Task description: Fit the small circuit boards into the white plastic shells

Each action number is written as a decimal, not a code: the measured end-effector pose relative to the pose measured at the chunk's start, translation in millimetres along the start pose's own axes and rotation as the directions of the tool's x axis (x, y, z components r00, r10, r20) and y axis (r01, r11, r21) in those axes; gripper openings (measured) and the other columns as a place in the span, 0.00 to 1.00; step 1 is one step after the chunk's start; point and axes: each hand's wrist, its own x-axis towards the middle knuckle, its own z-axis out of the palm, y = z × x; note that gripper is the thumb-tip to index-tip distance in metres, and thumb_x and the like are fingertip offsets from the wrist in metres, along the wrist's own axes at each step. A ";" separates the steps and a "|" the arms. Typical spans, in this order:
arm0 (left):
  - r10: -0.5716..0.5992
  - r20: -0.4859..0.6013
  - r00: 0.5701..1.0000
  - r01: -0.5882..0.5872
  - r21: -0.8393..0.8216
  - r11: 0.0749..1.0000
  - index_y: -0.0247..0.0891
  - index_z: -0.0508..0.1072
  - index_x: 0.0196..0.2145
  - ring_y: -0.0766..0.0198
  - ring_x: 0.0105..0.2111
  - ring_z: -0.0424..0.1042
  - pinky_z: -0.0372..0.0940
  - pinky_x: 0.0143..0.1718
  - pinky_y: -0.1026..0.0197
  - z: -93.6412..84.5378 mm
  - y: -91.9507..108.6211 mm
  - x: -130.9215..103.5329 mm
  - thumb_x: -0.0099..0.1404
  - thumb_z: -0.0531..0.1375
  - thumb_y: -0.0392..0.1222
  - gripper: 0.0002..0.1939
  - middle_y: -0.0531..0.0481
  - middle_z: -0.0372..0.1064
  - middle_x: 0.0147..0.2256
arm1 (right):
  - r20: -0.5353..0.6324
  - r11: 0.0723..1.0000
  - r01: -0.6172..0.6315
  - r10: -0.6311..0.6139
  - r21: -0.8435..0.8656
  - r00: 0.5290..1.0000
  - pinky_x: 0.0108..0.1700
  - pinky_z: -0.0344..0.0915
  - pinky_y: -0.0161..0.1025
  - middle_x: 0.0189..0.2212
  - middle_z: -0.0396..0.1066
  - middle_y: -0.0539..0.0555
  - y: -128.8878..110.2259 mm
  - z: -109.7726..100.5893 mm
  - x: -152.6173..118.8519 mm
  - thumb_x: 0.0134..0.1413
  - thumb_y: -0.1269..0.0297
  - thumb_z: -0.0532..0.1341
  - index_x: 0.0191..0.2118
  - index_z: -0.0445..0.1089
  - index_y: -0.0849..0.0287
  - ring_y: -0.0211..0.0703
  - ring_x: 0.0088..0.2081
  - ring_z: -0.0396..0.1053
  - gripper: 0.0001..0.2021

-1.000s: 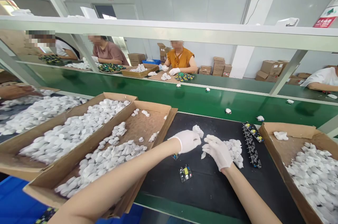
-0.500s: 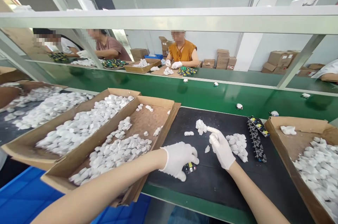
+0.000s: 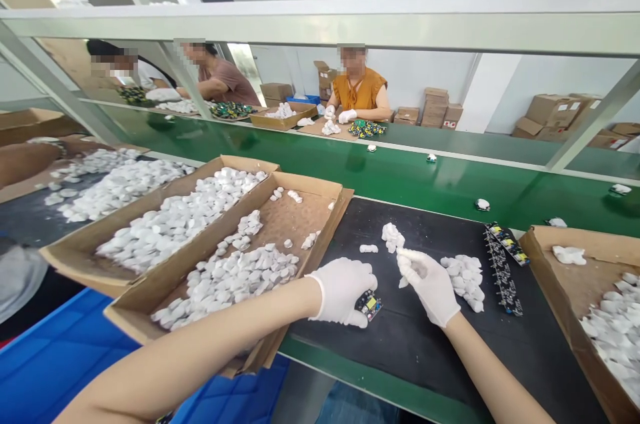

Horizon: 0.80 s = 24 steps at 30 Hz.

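My left hand, in a white glove, has its fingers curled around the edge of a small circuit board with a yellow part on top. My right hand, gloved too, has its fingertips drawn together just below a lumpy white putty-like clump. A bit of white shows beneath those fingers; whether they grip it is hidden. Left of the clump lies a short white roll. A heap of flattened white pieces sits right of my right hand, then a row of circuit boards.
Cardboard trays of white pieces stand to the left, and another tray is at the right. Beyond the black mat, a green conveyor carries spaced small items. Co-workers sit across it, below a white frame beam.
The view has shifted, so the scene sits farther right. More of the circuit board shows by my left hand. My right fingers have drawn together and now cover most of a small white piece.
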 end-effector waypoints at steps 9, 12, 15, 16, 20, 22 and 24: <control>-0.026 -0.030 0.999 0.028 0.079 0.997 0.41 0.65 0.49 0.48 0.35 0.72 0.66 0.33 0.51 13.4 7.2 -0.4 0.54 0.59 0.49 0.24 0.44 0.69 0.39 | 0.127 0.995 0.091 -0.085 -0.043 0.988 0.31 0.66 0.39 0.40 0.66 0.55 -9.0 -3.0 -2.8 0.49 0.61 0.60 0.33 0.74 0.56 0.40 0.32 0.66 0.08; -0.050 -0.031 0.998 0.053 0.110 0.993 0.39 0.70 0.42 0.48 0.35 0.72 0.67 0.34 0.51 16.4 7.9 2.8 0.51 0.61 0.50 0.21 0.44 0.69 0.37 | 0.083 0.999 0.040 -0.038 -0.012 0.996 0.30 0.66 0.39 0.37 0.67 0.54 -7.8 -2.3 -1.6 0.48 0.61 0.61 0.36 0.72 0.57 0.38 0.30 0.65 0.09; -0.094 -0.080 0.992 0.101 0.091 0.991 0.39 0.72 0.37 0.50 0.34 0.72 0.67 0.35 0.52 17.5 6.6 4.5 0.51 0.60 0.45 0.15 0.45 0.70 0.35 | 0.059 0.999 0.032 -0.032 0.005 0.998 0.31 0.66 0.40 0.33 0.67 0.53 -7.7 -0.4 -4.3 0.47 0.63 0.62 0.45 0.67 0.57 0.39 0.31 0.65 0.16; -0.125 -0.117 0.985 0.133 0.068 0.989 0.39 0.72 0.37 0.50 0.34 0.72 0.67 0.35 0.52 16.8 5.8 4.3 0.51 0.60 0.44 0.15 0.45 0.70 0.35 | 0.062 0.998 0.066 -0.064 -0.019 0.996 0.32 0.66 0.40 0.33 0.67 0.52 -8.8 0.7 -6.5 0.48 0.63 0.62 0.45 0.66 0.57 0.40 0.32 0.65 0.17; -0.240 -0.300 0.923 0.224 -0.087 0.971 0.39 0.71 0.40 0.52 0.38 0.72 0.67 0.39 0.54 10.2 4.9 1.6 0.51 0.59 0.42 0.17 0.45 0.71 0.37 | 0.166 0.887 0.393 -0.361 -0.241 0.918 0.36 0.66 0.41 0.37 0.66 0.54 -16.7 6.7 -18.4 0.51 0.70 0.59 0.40 0.67 0.55 0.38 0.31 0.65 0.09; -0.259 -0.340 0.904 0.209 -0.175 0.962 0.39 0.71 0.39 0.54 0.37 0.72 0.67 0.40 0.56 7.4 7.1 0.4 0.50 0.59 0.43 0.17 0.46 0.71 0.37 | 0.241 0.776 0.550 -0.496 -0.310 0.834 0.37 0.66 0.41 0.38 0.65 0.54 -19.6 9.5 -23.2 0.51 0.74 0.58 0.40 0.66 0.54 0.38 0.33 0.66 0.11; -0.259 -0.355 0.898 0.186 -0.228 0.956 0.39 0.72 0.38 0.55 0.36 0.72 0.67 0.39 0.57 6.0 10.3 -0.3 0.49 0.59 0.43 0.16 0.48 0.72 0.36 | 0.283 0.699 0.630 -0.563 -0.339 0.777 0.39 0.67 0.42 0.37 0.65 0.53 -20.4 11.3 -25.5 0.50 0.76 0.57 0.42 0.65 0.53 0.40 0.36 0.67 0.14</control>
